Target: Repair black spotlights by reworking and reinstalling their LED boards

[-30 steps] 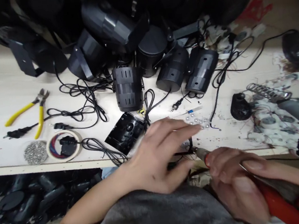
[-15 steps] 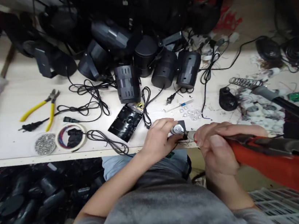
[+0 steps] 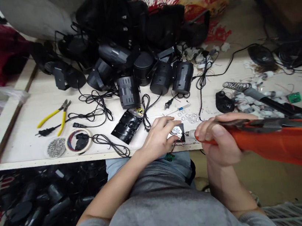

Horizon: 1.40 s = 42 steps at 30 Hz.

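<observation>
My left hand (image 3: pixel 157 139) lies at the bench's front edge, its thumb and fingers closed around a small black square part with a silver round piece (image 3: pixel 176 130) on it. Thin wires and a green circuit board (image 3: pixel 169 157) hang over the edge below that part. In my right hand (image 3: pixel 222 144) is an orange electric screwdriver (image 3: pixel 272 145), held nearly level. Its bit tip is just right of the black part, apparently a little apart from it. Small clear lenses (image 3: pixel 189 116) and a thin blue-handled screwdriver (image 3: pixel 181 108) lie beyond my left hand.
Black lamp housings (image 3: pixel 128 92) with cables are heaped at the back. To the left are yellow-handled pliers (image 3: pixel 63 117), a dish of screws (image 3: pixel 55 147) and a tape roll (image 3: pixel 68 144). A soldering iron (image 3: pixel 272 102) in its stand and white parts lie right.
The electric screwdriver's tip has drawn back to the right, off the silver piece. My left hand keeps its hold on the part. The head view has shifted, showing more of the bench's back.
</observation>
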Each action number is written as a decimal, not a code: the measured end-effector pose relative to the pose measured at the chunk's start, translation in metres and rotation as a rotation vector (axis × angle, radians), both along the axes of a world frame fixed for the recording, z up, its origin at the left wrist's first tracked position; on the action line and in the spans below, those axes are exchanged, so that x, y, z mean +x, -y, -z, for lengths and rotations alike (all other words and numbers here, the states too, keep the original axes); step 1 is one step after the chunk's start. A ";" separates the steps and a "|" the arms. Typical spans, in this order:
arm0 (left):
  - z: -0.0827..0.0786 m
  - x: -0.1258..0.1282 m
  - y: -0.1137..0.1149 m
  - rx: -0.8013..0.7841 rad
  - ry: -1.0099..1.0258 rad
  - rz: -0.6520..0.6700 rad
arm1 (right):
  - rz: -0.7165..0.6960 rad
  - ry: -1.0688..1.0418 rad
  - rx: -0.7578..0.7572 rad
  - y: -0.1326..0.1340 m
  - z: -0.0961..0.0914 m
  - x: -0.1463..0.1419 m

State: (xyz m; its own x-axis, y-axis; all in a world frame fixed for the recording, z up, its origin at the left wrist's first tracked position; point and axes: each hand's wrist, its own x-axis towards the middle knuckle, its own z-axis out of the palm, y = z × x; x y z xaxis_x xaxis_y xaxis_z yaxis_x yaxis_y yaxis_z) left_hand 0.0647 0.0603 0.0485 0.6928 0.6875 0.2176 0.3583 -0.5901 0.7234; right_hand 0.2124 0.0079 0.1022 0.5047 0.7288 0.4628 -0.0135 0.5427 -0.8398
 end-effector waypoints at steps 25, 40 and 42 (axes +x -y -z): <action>-0.077 0.071 -0.023 0.215 -1.000 0.428 | 0.093 0.004 -0.084 0.048 0.002 0.021; -0.072 0.060 -0.011 0.553 -0.931 0.557 | 0.108 0.025 -0.180 0.057 0.004 0.022; -0.070 0.058 -0.010 0.594 -0.954 0.545 | 0.113 0.021 -0.198 0.058 0.004 0.023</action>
